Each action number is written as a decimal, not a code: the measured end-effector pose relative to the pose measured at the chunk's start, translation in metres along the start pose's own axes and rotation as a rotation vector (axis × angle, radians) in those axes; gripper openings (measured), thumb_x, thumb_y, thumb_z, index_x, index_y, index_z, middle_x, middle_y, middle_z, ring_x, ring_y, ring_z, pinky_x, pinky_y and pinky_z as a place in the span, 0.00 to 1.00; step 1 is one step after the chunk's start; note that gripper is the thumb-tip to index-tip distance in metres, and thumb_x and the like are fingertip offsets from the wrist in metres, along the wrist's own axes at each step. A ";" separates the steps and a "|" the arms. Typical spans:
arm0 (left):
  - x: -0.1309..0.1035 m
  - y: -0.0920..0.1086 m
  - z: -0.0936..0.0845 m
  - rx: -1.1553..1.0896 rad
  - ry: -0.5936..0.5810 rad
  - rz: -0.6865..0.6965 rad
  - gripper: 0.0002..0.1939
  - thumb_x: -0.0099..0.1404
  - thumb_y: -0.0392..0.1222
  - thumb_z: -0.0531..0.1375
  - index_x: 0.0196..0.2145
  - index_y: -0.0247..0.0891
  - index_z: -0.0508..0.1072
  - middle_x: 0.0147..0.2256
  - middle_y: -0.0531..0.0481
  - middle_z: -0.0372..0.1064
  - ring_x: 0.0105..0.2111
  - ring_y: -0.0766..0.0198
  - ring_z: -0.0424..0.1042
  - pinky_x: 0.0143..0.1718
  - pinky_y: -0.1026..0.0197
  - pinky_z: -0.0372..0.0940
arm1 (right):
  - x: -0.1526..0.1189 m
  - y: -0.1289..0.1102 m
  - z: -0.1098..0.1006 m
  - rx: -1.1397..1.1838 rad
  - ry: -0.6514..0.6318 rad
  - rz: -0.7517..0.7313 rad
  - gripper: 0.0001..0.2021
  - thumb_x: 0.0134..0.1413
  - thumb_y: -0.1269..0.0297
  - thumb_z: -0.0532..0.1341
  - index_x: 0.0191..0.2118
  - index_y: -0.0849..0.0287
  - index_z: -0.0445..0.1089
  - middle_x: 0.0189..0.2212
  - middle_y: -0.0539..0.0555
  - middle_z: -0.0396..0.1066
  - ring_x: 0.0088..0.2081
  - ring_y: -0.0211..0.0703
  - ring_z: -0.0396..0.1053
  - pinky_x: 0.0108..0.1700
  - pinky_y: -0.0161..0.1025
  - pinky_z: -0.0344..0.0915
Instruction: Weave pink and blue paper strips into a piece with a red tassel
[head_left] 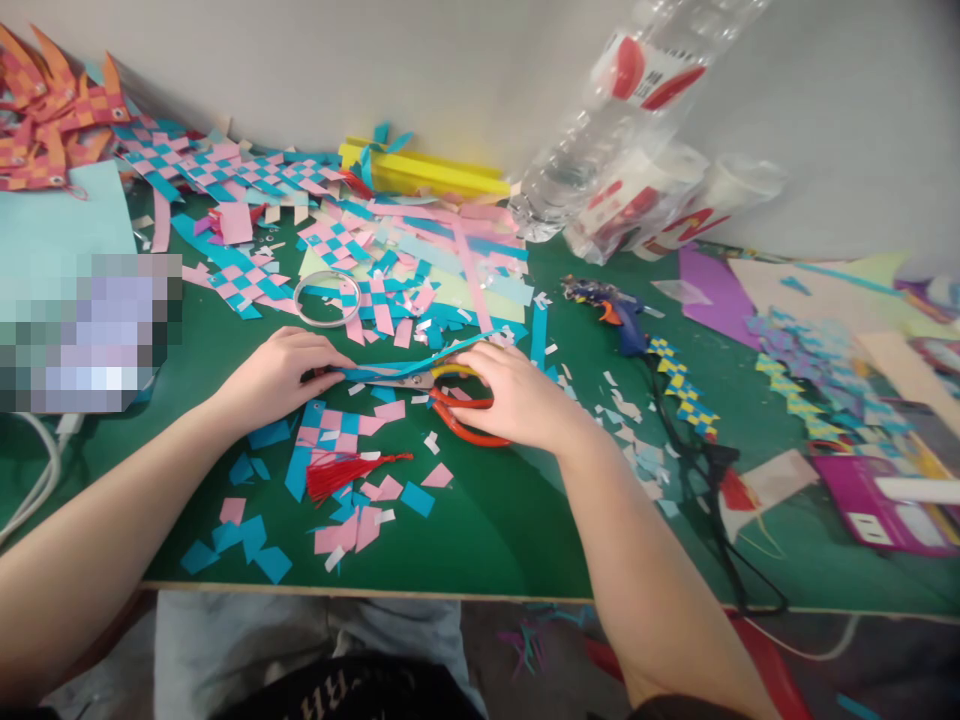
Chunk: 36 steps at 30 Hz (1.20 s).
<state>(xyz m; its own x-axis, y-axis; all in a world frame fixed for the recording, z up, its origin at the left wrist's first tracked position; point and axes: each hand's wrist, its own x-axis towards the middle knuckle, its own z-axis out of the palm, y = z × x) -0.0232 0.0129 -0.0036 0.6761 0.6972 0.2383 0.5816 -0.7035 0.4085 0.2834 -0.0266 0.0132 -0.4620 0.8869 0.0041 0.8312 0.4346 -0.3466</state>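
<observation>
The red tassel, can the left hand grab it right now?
Probably yes: the red tassel lies near the left hand with nothing big over it, though that hand would likely need to release the blue paper strip.

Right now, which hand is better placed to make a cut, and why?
The right hand, probably: it holds the scissors, while the left hand pinches a blue paper strip near their tips.
</observation>
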 end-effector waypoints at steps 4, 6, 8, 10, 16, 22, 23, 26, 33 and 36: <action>0.001 0.002 -0.001 -0.006 0.004 -0.005 0.16 0.71 0.50 0.52 0.41 0.42 0.78 0.37 0.49 0.77 0.38 0.61 0.74 0.48 0.55 0.65 | -0.002 0.007 -0.001 0.007 -0.028 0.027 0.19 0.53 0.52 0.61 0.48 0.57 0.69 0.48 0.59 0.71 0.50 0.56 0.67 0.52 0.54 0.67; 0.001 0.003 -0.002 -0.004 0.009 -0.008 0.16 0.70 0.50 0.53 0.38 0.41 0.78 0.36 0.49 0.77 0.37 0.61 0.74 0.47 0.55 0.65 | -0.002 0.008 -0.002 0.008 -0.020 0.019 0.19 0.54 0.52 0.61 0.48 0.57 0.69 0.48 0.58 0.71 0.52 0.56 0.66 0.53 0.54 0.65; 0.001 0.002 -0.001 0.001 0.011 -0.007 0.16 0.70 0.50 0.53 0.36 0.40 0.77 0.35 0.49 0.76 0.36 0.61 0.74 0.47 0.55 0.65 | -0.002 0.006 -0.002 0.004 -0.010 -0.003 0.17 0.55 0.53 0.60 0.47 0.57 0.68 0.47 0.58 0.71 0.52 0.55 0.67 0.55 0.54 0.63; 0.002 0.002 -0.001 0.002 0.015 -0.001 0.15 0.70 0.49 0.54 0.36 0.40 0.77 0.35 0.50 0.76 0.36 0.62 0.74 0.47 0.55 0.65 | -0.002 0.004 -0.001 -0.005 -0.002 -0.029 0.17 0.55 0.55 0.60 0.47 0.57 0.67 0.47 0.58 0.70 0.53 0.54 0.67 0.56 0.55 0.62; 0.002 0.002 0.001 -0.011 0.018 0.000 0.14 0.70 0.48 0.54 0.35 0.40 0.77 0.35 0.50 0.77 0.36 0.62 0.74 0.47 0.55 0.64 | 0.001 -0.003 0.003 -0.010 0.011 -0.032 0.17 0.54 0.55 0.59 0.48 0.56 0.66 0.49 0.59 0.69 0.55 0.57 0.66 0.61 0.59 0.56; 0.001 0.002 0.001 -0.009 0.021 0.005 0.15 0.70 0.49 0.54 0.36 0.40 0.77 0.35 0.50 0.77 0.36 0.62 0.74 0.47 0.54 0.65 | 0.001 0.000 0.002 -0.017 -0.025 -0.012 0.17 0.54 0.55 0.59 0.48 0.55 0.68 0.49 0.59 0.71 0.52 0.56 0.68 0.56 0.59 0.62; 0.001 0.002 0.001 -0.008 0.021 0.006 0.15 0.70 0.49 0.54 0.36 0.40 0.77 0.35 0.50 0.77 0.36 0.62 0.74 0.47 0.54 0.65 | 0.000 0.002 0.001 -0.015 -0.029 -0.008 0.17 0.54 0.55 0.59 0.48 0.55 0.68 0.50 0.58 0.71 0.52 0.56 0.68 0.56 0.58 0.63; 0.001 0.002 0.001 -0.006 0.030 0.010 0.14 0.70 0.49 0.54 0.36 0.41 0.77 0.35 0.50 0.77 0.36 0.62 0.74 0.47 0.55 0.64 | -0.001 0.005 0.001 -0.011 -0.011 -0.012 0.17 0.54 0.55 0.59 0.47 0.55 0.68 0.49 0.58 0.71 0.52 0.55 0.68 0.56 0.58 0.62; 0.001 0.003 0.001 -0.022 0.040 0.020 0.14 0.69 0.47 0.54 0.35 0.40 0.77 0.34 0.51 0.77 0.35 0.63 0.74 0.47 0.55 0.64 | 0.001 -0.004 0.004 -0.021 -0.007 -0.021 0.17 0.54 0.54 0.59 0.48 0.56 0.66 0.50 0.59 0.69 0.54 0.56 0.67 0.59 0.58 0.59; 0.002 0.003 0.002 -0.036 0.021 0.025 0.13 0.69 0.47 0.55 0.35 0.40 0.77 0.34 0.51 0.77 0.34 0.63 0.74 0.47 0.55 0.64 | 0.001 -0.008 0.007 -0.009 -0.018 0.013 0.20 0.55 0.52 0.59 0.51 0.55 0.65 0.51 0.59 0.68 0.54 0.57 0.66 0.57 0.58 0.62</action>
<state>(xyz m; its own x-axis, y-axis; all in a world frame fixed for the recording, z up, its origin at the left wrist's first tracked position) -0.0198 0.0117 -0.0033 0.6801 0.6828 0.2669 0.5479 -0.7152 0.4338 0.2741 -0.0302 0.0094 -0.4566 0.8895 -0.0175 0.8398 0.4245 -0.3385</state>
